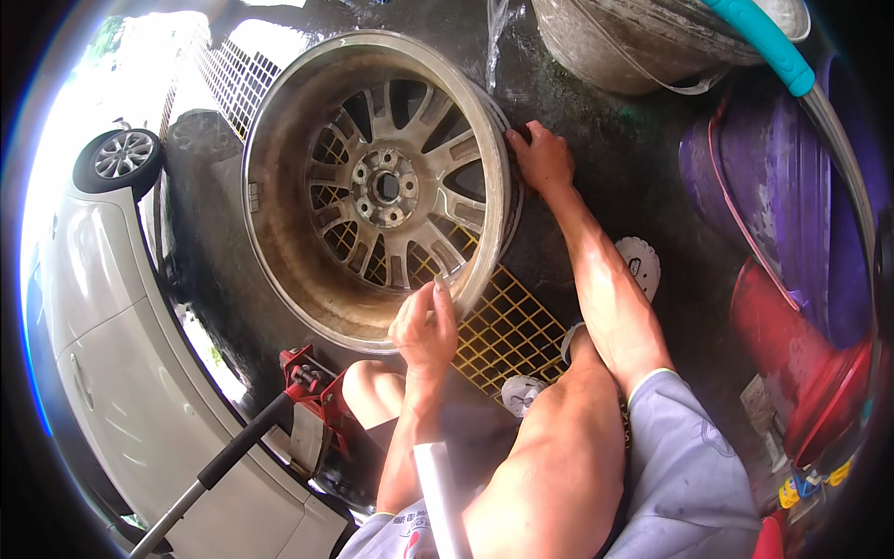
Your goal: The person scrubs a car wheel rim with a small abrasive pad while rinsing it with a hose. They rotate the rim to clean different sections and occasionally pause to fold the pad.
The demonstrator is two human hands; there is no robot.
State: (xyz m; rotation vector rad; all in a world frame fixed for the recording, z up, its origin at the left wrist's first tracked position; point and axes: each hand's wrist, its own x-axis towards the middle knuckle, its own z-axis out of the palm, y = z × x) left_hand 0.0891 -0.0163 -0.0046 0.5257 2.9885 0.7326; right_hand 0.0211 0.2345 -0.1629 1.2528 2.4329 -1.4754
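A bare metal wheel rim (pixel 368 340) with brown grime on its inner barrel stands before me, its open side and spokes facing me. At its near edge, my left hand (pixel 426 326) is closed on the lip, the thumb reaching up over the inside. My right hand (pixel 543 160) is at the rim's outer right side, with bent fingers around the far flange; part of those fingers is hidden behind the metal. No tool shows in either hand.
A yellow floor grating (pixel 507 326) lies under the rim. On the left are a red floor jack (pixel 321 396) with a long handle and a pale car (pixel 121 317). To the right stand a purple tub (pixel 782 205), a red basin (pixel 792 363) and a grey bucket (pixel 615 47) beside a teal-handled hose (pixel 768 42).
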